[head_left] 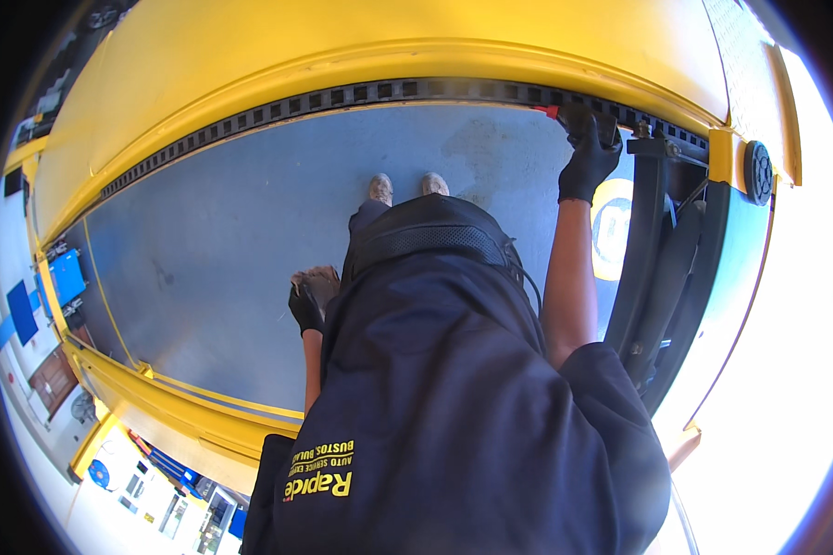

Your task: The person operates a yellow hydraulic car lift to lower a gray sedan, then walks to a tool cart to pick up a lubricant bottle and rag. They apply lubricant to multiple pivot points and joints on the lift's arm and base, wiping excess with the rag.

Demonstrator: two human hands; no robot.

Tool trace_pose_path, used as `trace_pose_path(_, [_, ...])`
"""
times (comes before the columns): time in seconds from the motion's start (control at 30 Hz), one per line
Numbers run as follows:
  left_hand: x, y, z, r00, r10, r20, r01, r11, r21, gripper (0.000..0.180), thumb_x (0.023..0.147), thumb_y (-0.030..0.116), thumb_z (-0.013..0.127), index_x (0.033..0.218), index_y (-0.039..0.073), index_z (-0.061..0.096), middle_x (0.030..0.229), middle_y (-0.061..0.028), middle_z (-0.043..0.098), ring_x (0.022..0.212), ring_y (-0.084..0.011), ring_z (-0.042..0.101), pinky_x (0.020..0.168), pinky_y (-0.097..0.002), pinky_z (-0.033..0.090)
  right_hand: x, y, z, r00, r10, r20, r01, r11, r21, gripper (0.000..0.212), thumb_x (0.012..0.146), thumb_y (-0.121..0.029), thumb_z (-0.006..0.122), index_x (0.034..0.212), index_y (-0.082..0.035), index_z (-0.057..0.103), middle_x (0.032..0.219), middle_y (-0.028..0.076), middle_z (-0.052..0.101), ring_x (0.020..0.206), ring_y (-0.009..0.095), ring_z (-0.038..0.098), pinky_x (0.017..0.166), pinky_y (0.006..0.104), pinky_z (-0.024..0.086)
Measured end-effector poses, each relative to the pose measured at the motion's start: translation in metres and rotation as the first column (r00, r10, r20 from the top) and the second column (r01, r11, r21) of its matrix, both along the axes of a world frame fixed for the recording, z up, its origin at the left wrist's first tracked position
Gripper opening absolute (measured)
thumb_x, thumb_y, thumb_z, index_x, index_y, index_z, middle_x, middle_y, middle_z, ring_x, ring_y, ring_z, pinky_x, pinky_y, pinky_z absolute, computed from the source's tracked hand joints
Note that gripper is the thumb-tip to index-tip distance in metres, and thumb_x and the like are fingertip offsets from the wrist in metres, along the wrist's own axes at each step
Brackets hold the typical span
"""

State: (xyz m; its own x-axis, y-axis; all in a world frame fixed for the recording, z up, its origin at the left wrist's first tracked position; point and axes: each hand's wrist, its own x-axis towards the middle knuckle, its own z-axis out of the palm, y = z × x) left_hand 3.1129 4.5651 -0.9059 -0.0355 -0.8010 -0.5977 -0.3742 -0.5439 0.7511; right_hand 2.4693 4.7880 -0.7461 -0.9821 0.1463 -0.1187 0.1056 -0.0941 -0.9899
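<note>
My right hand (590, 153), in a black glove, is raised at the right end of the black slotted rail (379, 91) under a yellow lift beam. Its fingers are closed round a small thing with a red end (548, 112) that points left along the rail. The rest of that thing is hidden by the glove. Low at my left side, my left hand (304, 308), also gloved in black, grips a crumpled brown rag (320, 282). The rag partly covers the fingers.
The yellow lift beam (379, 32) spans the far side. Dark steel arms (652, 250) and a round black pad (759, 173) stand at my right. Another yellow beam (194, 412) runs behind my left. Beneath me lies a blue-grey floor (213, 231) with a yellow-and-white round marking (611, 227).
</note>
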Motion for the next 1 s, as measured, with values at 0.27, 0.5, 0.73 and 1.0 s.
trace_pose_path(0.27, [-0.278, -0.055, 0.165, 0.788, -0.607, 0.097, 0.572, 0.666, -0.478, 0.037, 0.106, 0.023, 0.056, 0.133, 0.0, 0.066, 0.127, -0.0147, 0.072, 0.119, -0.0212, 0.067, 0.102, -0.0366, 0.051, 0.007, 0.0, -0.001, 0.999, -0.051, -0.008, 0.051, 0.998, -0.032, 0.05, 0.096, -0.015, 0.077, 0.136, 0.002, 0.054, 0.116, 0.014, 0.069, 0.091, 0.02, 0.071, 0.068, 0.0317, 0.059])
trace_pose_path(0.5, [-0.444, -0.029, 0.198, 0.376, -0.873, 0.31, 0.754, 0.094, -0.65, 0.035, 0.098, 0.011, 0.061, 0.132, 0.004, 0.065, 0.125, -0.0201, 0.072, 0.117, -0.0354, 0.071, 0.098, -0.0393, 0.055, 0.01, 0.002, 0.004, 0.998, -0.067, 0.004, 0.067, 0.998, -0.015, 0.048, 0.095, -0.015, 0.078, 0.133, 0.002, 0.054, 0.114, 0.013, 0.069, 0.091, 0.019, 0.07, 0.069, 0.0315, 0.059])
trace_pose_path(0.73, [-0.527, -0.044, 0.231, 0.372, -0.892, 0.257, 0.58, 0.008, -0.814, 0.032, 0.095, 0.016, 0.062, 0.125, 0.006, 0.067, 0.112, -0.0213, 0.073, 0.104, -0.0438, 0.07, 0.087, -0.0485, 0.057, 0.004, 0.008, 0.0, 0.997, -0.07, -0.035, 0.067, 0.995, -0.074, 0.046, 0.094, -0.015, 0.079, 0.13, 0.002, 0.056, 0.111, 0.012, 0.07, 0.088, 0.018, 0.07, 0.068, 0.0314, 0.059])
trace_pose_path(1.0, [-0.519, -0.02, 0.191, 0.232, -0.845, 0.482, 0.75, -0.16, -0.642, 0.031, 0.096, 0.021, 0.064, 0.124, 0.01, 0.068, 0.117, -0.0196, 0.073, 0.11, -0.04, 0.068, 0.093, -0.0472, 0.055, 0.008, 0.015, -0.006, 0.991, -0.129, 0.026, 0.131, 0.989, -0.072, 0.047, 0.094, -0.016, 0.08, 0.13, 0.001, 0.056, 0.113, 0.013, 0.069, 0.091, 0.019, 0.07, 0.071, 0.0322, 0.06])
